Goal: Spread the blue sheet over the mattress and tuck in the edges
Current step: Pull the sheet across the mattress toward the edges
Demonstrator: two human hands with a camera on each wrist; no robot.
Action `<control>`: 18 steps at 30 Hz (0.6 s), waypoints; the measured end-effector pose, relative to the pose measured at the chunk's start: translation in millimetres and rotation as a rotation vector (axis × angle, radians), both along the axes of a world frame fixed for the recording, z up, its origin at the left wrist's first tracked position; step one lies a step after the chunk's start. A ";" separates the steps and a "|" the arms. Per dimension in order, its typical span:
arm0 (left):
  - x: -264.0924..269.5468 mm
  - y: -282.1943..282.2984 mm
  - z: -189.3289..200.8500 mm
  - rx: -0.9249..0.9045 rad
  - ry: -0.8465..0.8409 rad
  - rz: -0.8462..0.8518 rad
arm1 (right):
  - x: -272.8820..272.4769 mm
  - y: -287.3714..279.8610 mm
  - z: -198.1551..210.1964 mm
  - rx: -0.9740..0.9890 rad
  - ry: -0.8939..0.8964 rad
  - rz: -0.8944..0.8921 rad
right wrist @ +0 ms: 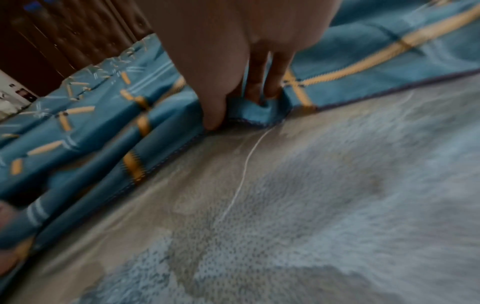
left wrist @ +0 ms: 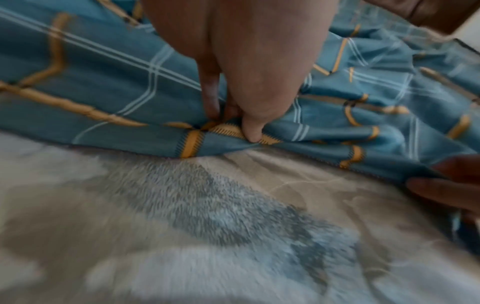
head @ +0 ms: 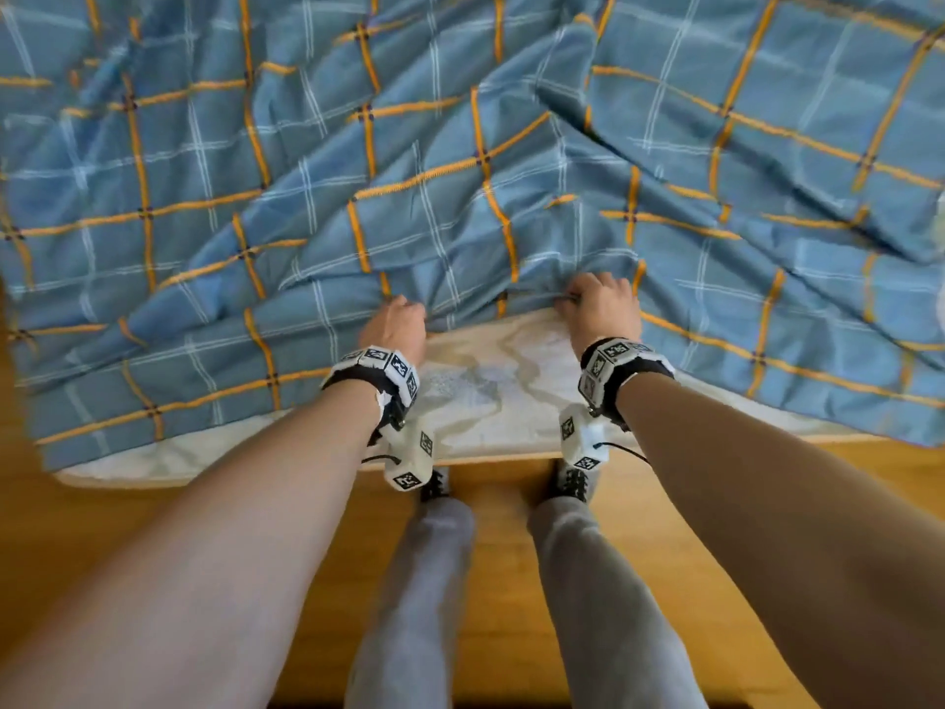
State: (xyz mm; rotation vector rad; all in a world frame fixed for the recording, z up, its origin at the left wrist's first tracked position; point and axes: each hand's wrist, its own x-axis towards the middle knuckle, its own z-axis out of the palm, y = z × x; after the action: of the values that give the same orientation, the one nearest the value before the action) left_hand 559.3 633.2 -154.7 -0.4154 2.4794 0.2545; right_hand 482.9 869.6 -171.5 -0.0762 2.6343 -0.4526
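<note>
The blue sheet [head: 460,161], checked in orange and white, lies rumpled across most of the mattress [head: 491,396], whose pale patterned top shows bare at the near edge between my wrists. My left hand [head: 394,319] pinches the sheet's near hem [left wrist: 228,133] between thumb and fingers. My right hand [head: 598,301] grips the same hem [right wrist: 259,113] a little to the right, with a fold of cloth bunched under its fingers. The sheet [left wrist: 103,82] fans out in folds from both grips. Both hands stay low over the mattress [right wrist: 311,185].
A wooden floor [head: 102,545] lies in front of the bed, where my legs [head: 424,580] and shoes stand close to the mattress edge. In the right wrist view, a dark wooden panel [right wrist: 64,35] rises behind the far side of the bed.
</note>
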 end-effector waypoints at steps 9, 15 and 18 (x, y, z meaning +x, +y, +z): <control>53.4 55.7 208.1 0.175 -0.046 0.274 | 6.7 67.0 201.8 -0.289 -0.100 0.126; 99.0 77.0 340.5 0.122 0.028 0.108 | 38.7 118.7 339.6 -0.124 -0.034 0.210; 137.6 101.2 366.2 0.070 -0.025 -0.013 | 78.7 146.5 378.9 -0.046 -0.069 0.262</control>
State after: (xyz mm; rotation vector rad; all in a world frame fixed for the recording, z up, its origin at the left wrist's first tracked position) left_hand 696.9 734.4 211.5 -0.3709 2.4399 0.3273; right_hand 561.6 1016.1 207.5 -0.4079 2.4998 -0.4172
